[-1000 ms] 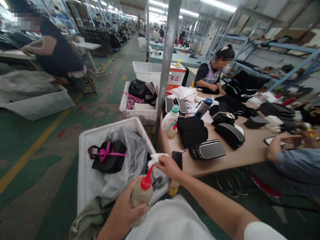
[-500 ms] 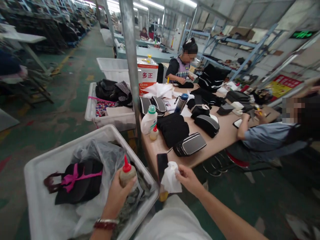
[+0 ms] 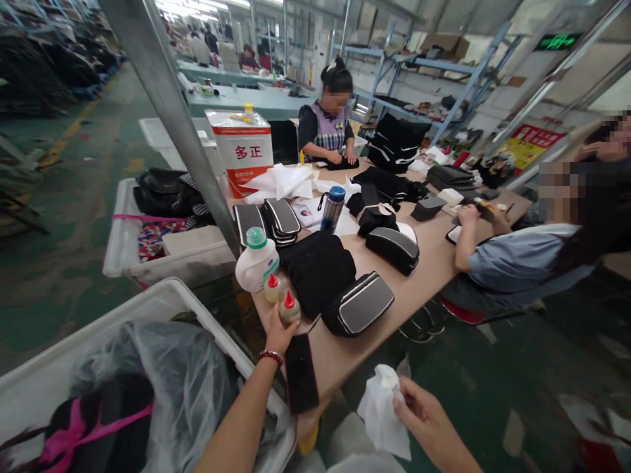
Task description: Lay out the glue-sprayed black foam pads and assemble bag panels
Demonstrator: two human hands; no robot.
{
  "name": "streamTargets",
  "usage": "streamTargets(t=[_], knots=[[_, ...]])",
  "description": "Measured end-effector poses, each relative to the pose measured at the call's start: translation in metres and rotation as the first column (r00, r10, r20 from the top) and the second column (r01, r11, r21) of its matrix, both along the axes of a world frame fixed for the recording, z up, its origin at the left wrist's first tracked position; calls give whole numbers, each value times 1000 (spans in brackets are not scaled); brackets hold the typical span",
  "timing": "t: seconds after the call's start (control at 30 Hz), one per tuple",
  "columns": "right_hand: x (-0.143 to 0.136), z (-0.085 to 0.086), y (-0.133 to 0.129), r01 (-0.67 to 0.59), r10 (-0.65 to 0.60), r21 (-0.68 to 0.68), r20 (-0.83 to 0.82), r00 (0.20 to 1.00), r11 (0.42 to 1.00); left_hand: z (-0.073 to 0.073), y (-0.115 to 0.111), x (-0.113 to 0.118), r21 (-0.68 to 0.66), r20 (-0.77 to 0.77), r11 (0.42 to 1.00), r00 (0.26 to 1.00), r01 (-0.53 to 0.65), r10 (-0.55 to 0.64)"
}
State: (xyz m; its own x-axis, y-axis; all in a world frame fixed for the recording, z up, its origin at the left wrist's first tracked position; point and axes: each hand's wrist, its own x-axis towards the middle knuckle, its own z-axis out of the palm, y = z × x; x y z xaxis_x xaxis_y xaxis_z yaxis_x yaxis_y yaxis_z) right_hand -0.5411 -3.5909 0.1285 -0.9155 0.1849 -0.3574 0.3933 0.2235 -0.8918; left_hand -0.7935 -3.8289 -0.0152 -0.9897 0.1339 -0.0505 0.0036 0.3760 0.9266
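My left hand [image 3: 279,337] is wrapped around a small squeeze bottle [image 3: 289,309] with a red nozzle cap, at the near left corner of the table. Beside it stands a similar red-capped bottle [image 3: 272,289], and behind that a white jug [image 3: 257,263] with a green cap. A dark phone [image 3: 302,373] lies just right of my left wrist. Off the table's front edge, my right hand [image 3: 421,412] pinches a crumpled white sheet [image 3: 383,408], thin like tissue or cloth.
Black-and-grey cases [image 3: 362,305] and folded black fabric [image 3: 319,269] cover the near tabletop [image 3: 340,355]. A blue-lidded flask [image 3: 333,209] stands behind. A white bin [image 3: 172,289] is on my left, near a metal post [image 3: 167,112]. Co-workers sit opposite [image 3: 328,125] and right [image 3: 522,249].
My left hand has carried the squeeze bottle from over the bin to the table, beside the other bottle. The white sheet has moved right and down in view. My view has turned rightward.
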Motion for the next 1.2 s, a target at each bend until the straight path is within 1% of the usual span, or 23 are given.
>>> streamTargets(t=[0.07,0.1,0.17,0.23,0.3,0.37,0.43,0.5,0.53,0.57,0.63,0.67,0.73,0.83,0.9,0.93,1.0,1.07,1.13,1.2], knots=[[-8,-4,14,-15,15,-8,12,1000,1000,-10,-13,-1,-62,15,997,999,39,-39],[-12,-6,20,-24,24,-14,20,999,1000,-12,-21,-1,-91,16,994,998,58,-57],[-23,-11,31,-50,51,-31,37,998,998,-8,-36,-8,-144,-1,989,999,36,-36],[-32,-14,38,-67,69,-43,44,997,997,2,-42,-23,-185,-69,980,996,-67,55],[-40,-16,44,-76,78,-50,49,996,996,11,-35,-45,-212,-165,966,980,-149,115],[-44,-17,49,-95,97,-44,58,994,995,16,-19,-68,-243,-226,955,967,-172,117],[-44,-19,55,-129,131,-27,74,989,991,16,-3,-85,-280,-233,943,966,-180,115],[-43,-21,60,-145,145,-7,94,985,989,17,7,-93,-308,-233,928,962,-211,141],[-42,-22,63,-144,143,0,102,984,990,21,8,-91,-314,-248,921,956,-231,156],[-41,-23,65,-141,140,0,107,984,990,26,7,-87,-315,-280,914,945,-256,168],[-41,-22,67,-139,140,-14,109,984,990,46,-2,-71,-311,-388,902,906,-300,168],[-41,-21,66,-142,144,-27,104,984,989,60,-9,-61,-311,-454,897,878,-313,149],[-46,-16,60,-151,156,-63,83,984,987,92,-24,-36,-320,-579,890,811,-324,86],[-54,-7,43,-185,190,-121,31,981,975,139,-47,1,-337,-699,888,715,-315,-12],[-58,-1,28,-226,228,-146,-6,974,963,162,-60,22,-326,-733,895,679,-304,-37],[-59,2,21,-245,245,-149,-21,969,958,171,-66,30,-317,-741,899,671,-301,-37],[-58,6,6,-273,271,-141,-37,962,951,183,-78,46,-298,-751,904,660,-306,-24],[-56,8,-11,-281,277,-150,-44,960,948,190,-90,58,-291,-755,903,655,-316,-14],[-55,6,-35,-274,269,-190,-56,962,943,193,-107,70,-291,-754,892,657,-347,10],[-57,-2,-69,-278,272,-237,-61,960,931,193,-128,84,-290,-736,859,672,-422,81]])
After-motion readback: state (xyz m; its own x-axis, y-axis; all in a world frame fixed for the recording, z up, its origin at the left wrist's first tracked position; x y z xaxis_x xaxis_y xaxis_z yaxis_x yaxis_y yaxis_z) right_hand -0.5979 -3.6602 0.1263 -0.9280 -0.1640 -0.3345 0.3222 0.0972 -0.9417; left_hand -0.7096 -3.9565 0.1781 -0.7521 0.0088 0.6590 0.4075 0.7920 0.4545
